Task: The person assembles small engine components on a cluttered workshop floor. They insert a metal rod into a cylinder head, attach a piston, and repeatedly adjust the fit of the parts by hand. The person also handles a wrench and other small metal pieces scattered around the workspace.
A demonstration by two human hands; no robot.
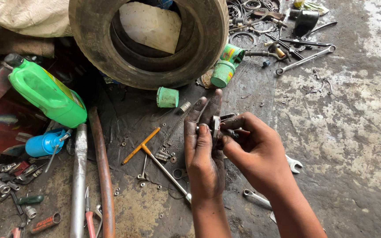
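While both hands meet over the dark mat, a small metal part sits between them, gripped at the fingertips. The left hand stands upright, fingers nearly straight toward 12 o'clock, its thumb pressing the part from the 9 o'clock side. The right hand comes in from 4 o'clock, fingers curled narrow and pinching the part from the 3 o'clock side. The part's long axis appears to run roughly 12 to 6, though much of it is hidden; both hands touch it, neither nearer. It looks like greasy steel; the skin is blackened with oil. At 9 o'clock lies a T-handle wrench with an orange grip, with loose washers around it. A worn tyre stands at 11 o'clock, a green bottle at 10, and spanners on rough concrete at 1.
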